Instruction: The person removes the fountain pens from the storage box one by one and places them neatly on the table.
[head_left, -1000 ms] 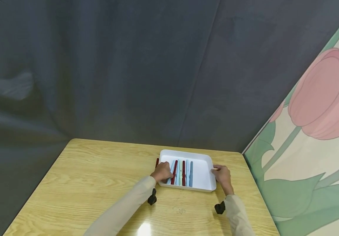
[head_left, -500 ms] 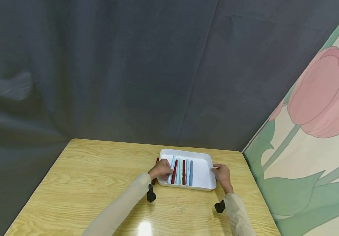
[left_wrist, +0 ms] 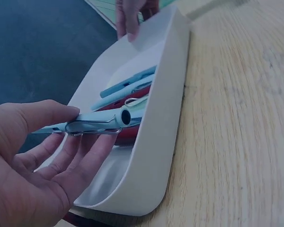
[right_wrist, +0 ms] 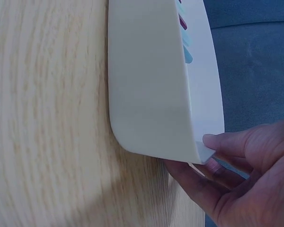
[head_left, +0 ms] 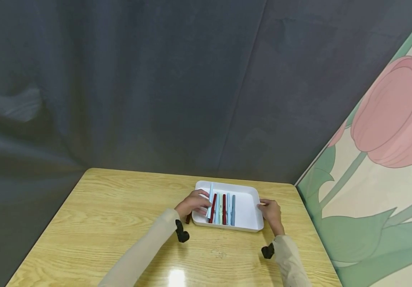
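My left hand (head_left: 193, 202) pinches a light blue pen (left_wrist: 95, 121) between thumb and fingers, above the left part of a white tray (head_left: 246, 207). The metal clip and open round end of this pen show in the left wrist view. In the tray lies a row of several pens: a dark red pen (head_left: 212, 209) nearest the left hand, then light blue, pale green and dark red ones, and a grey-blue pen (head_left: 233, 210) at the right end. My right hand (head_left: 271, 215) grips the tray's right rim, thumb inside and fingers outside, as the right wrist view shows.
Another dark red pen (head_left: 188, 219) lies on the wooden table (head_left: 127, 207) just outside the tray's left wall, partly hidden by the left hand. A dark curtain (head_left: 155, 99) hangs behind the table, and a tulip-patterned panel (head_left: 381, 191) stands at the right.
My left hand has raised the light blue pen from beside the row and drawn slightly back to the left. The right hand and the tray stay in place.
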A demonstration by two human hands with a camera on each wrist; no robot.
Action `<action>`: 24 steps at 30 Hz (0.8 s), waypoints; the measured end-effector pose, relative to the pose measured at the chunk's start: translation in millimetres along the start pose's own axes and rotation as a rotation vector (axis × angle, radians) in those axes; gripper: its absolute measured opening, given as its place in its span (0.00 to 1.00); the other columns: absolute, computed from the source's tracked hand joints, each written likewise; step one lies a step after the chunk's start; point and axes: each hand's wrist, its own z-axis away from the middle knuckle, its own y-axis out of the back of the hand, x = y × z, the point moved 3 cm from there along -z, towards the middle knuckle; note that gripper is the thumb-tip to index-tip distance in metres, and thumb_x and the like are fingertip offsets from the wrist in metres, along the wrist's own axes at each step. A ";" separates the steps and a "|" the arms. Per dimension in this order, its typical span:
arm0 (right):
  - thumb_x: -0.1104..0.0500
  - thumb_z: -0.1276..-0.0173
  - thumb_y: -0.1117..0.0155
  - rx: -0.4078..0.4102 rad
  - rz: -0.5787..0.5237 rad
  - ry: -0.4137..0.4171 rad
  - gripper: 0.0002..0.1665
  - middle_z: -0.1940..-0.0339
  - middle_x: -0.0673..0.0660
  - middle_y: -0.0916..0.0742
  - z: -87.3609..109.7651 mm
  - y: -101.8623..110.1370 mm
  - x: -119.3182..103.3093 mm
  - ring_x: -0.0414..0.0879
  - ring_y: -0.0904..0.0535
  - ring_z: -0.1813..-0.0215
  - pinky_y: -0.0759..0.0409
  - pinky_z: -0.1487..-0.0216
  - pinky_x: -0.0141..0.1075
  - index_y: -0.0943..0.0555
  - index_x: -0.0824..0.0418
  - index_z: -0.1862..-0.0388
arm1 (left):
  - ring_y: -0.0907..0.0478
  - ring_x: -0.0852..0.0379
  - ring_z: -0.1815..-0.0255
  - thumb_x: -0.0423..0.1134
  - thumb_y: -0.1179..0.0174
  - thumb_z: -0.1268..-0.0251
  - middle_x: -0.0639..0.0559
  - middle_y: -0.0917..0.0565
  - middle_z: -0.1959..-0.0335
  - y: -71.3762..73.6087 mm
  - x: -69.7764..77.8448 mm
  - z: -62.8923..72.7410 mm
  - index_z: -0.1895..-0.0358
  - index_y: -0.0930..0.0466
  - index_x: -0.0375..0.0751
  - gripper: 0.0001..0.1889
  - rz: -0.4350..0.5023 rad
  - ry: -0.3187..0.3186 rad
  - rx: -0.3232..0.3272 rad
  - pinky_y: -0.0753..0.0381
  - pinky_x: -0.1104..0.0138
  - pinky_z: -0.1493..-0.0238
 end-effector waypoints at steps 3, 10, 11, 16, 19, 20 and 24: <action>0.67 0.28 0.33 -0.010 -0.004 -0.001 0.19 0.53 0.75 0.12 0.1 0.5 0.8 0.52 0.13 0.67 0.18 0.75 0.32 0.16 0.75 0.42 | 0.14 0.54 0.58 0.30 0.35 0.32 0.39 0.13 0.55 3.1 -0.5 1.1 0.38 0.27 0.29 0.21 0.035 -0.023 -0.040 0.09 0.58 0.56; 0.67 0.27 0.34 -0.057 -0.047 -0.025 0.21 0.52 0.76 0.13 0.9 2.5 2.6 0.57 0.13 0.63 0.13 0.70 0.40 0.18 0.76 0.39 | 0.14 0.54 0.58 0.32 0.36 0.28 0.43 0.16 0.52 7.8 -1.9 -0.7 0.34 0.29 0.29 0.24 0.079 -0.049 -0.077 0.10 0.57 0.52; 0.67 0.27 0.35 -0.063 -0.053 -0.027 0.21 0.52 0.76 0.13 0.8 2.7 2.7 0.57 0.12 0.63 0.12 0.69 0.41 0.18 0.76 0.38 | 0.15 0.55 0.58 0.32 0.36 0.29 0.44 0.17 0.53 8.5 -1.9 -0.6 0.34 0.29 0.30 0.24 0.087 -0.054 -0.077 0.10 0.57 0.53; 0.66 0.26 0.35 -0.084 -0.072 -0.035 0.22 0.49 0.77 0.14 -1.8 2.1 4.5 0.57 0.11 0.60 0.11 0.67 0.42 0.19 0.75 0.36 | 0.15 0.55 0.58 0.31 0.35 0.31 0.46 0.18 0.54 14.5 -1.8 -1.5 0.34 0.29 0.31 0.25 0.112 -0.072 -0.059 0.10 0.57 0.53; 0.66 0.26 0.36 -0.096 -0.081 -0.041 0.22 0.48 0.77 0.14 -2.6 1.8 4.9 0.54 0.12 0.61 0.12 0.67 0.42 0.19 0.75 0.36 | 0.15 0.55 0.58 0.33 0.34 0.30 0.46 0.18 0.54 20.2 -1.0 -1.1 0.34 0.29 0.32 0.24 0.103 -0.075 -0.042 0.10 0.57 0.53; 0.66 0.26 0.36 -0.100 -0.087 -0.045 0.22 0.48 0.77 0.14 -2.8 1.7 5.1 0.53 0.12 0.62 0.12 0.67 0.42 0.20 0.75 0.36 | 0.15 0.55 0.58 0.33 0.34 0.30 0.46 0.18 0.54 22.2 -0.7 -0.7 0.34 0.28 0.33 0.24 0.101 -0.076 -0.037 0.10 0.57 0.53; 0.67 0.26 0.36 -0.111 -0.102 -0.057 0.23 0.49 0.77 0.14 -3.4 2.2 5.8 0.48 0.14 0.66 0.12 0.69 0.41 0.20 0.76 0.35 | 0.15 0.55 0.58 0.32 0.35 0.29 0.47 0.18 0.54 30.1 1.0 1.2 0.33 0.29 0.32 0.24 0.107 -0.084 -0.026 0.10 0.58 0.54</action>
